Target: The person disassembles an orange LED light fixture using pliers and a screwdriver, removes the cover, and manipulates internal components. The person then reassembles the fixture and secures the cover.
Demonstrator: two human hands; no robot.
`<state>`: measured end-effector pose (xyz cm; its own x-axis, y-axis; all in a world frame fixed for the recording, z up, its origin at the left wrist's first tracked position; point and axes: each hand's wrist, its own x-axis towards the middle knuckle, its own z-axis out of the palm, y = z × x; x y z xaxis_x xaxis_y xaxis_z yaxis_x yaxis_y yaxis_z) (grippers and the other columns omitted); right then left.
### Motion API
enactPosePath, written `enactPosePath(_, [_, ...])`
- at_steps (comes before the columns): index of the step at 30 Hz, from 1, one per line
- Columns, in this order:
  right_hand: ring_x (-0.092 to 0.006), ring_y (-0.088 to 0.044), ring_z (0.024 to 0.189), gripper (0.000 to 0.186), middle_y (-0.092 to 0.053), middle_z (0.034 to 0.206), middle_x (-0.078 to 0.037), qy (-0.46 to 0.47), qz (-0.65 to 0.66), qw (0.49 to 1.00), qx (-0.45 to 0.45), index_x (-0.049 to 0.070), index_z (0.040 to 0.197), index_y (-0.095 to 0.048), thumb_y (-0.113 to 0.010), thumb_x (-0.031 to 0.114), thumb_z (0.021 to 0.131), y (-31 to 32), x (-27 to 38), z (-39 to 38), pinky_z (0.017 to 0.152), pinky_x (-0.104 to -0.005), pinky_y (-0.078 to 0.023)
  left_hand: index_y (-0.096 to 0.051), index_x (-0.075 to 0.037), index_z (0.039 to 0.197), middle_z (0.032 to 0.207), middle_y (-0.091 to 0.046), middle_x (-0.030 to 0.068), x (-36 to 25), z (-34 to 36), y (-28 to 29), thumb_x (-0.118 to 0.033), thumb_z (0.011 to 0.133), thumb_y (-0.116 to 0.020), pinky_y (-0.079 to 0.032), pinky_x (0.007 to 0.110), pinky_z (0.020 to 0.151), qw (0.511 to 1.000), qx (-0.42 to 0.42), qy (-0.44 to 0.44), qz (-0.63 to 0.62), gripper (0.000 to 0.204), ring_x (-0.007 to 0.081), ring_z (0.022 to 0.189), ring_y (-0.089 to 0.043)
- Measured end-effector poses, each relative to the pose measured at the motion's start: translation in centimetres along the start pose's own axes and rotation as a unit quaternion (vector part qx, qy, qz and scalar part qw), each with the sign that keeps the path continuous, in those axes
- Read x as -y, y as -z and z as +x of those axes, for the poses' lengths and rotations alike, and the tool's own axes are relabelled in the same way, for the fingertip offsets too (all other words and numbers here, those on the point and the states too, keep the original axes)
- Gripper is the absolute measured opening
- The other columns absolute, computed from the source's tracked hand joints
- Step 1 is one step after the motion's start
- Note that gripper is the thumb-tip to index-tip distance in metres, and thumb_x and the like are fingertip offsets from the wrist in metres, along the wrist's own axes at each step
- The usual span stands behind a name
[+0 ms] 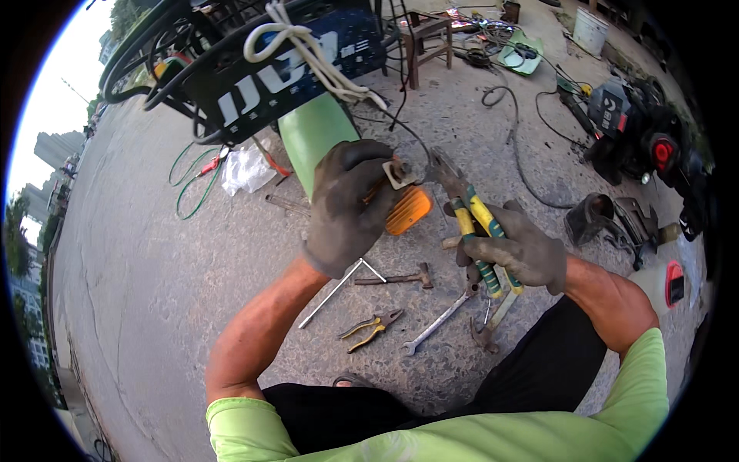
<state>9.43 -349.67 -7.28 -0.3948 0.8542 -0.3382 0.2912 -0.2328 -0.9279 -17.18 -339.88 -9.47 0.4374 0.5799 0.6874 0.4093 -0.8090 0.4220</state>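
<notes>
My gloved left hand grips an orange plastic lamp or reflector with a small metal bracket and nut at its top. My gloved right hand is closed on pliers with yellow and green handles; their jaws point up beside the bracket, and I cannot tell if they touch it. Behind my left hand is a green mudguard under a black metal rack with looped cream rope. Below lie a hammer, yellow-handled pliers, a spanner and a thin metal bar.
A black scooter stands at right, near a dark container. Behind are a wooden stool, a white bucket, cables and a green panel. A plastic bag and green wire lie at left.
</notes>
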Motion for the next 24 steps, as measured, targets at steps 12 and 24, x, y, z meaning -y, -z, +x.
enactPosePath(12, [-0.0369, -0.061, 0.122, 0.060, -0.070, 0.123, -0.018, -0.164, -0.423, 0.881, 0.135, 0.009, 0.140, -0.058, -0.055, 0.050, 0.096, 1.9, -5.7, 3.6, 0.101, -0.0498, -0.046, -0.068, 0.000, 0.119, 0.122, -0.066, 0.0083, -2.0, 0.0, -0.2, -0.017, 0.096, -0.074, -0.051, 0.034, 0.098, 0.968, 0.055, 0.137, -0.204, 0.030, 0.0197, 0.111, -0.063])
enactPosePath(24, [-0.0254, -0.070, 0.080, 0.044, -0.071, 0.092, -0.013, 0.131, -0.311, 0.927, -0.166, 0.002, 0.109, -0.070, -0.071, 0.043, 0.094, -0.2, 2.1, 2.0, 0.073, -0.0366, -0.055, -0.070, 0.002, 0.099, 0.104, -0.068, 0.0155, -4.2, 0.6, -1.4, 0.004, 0.080, -0.073, -0.054, 0.039, 0.086, 0.988, 0.050, -0.095, 0.112, 0.019, 0.0338, 0.099, -0.066])
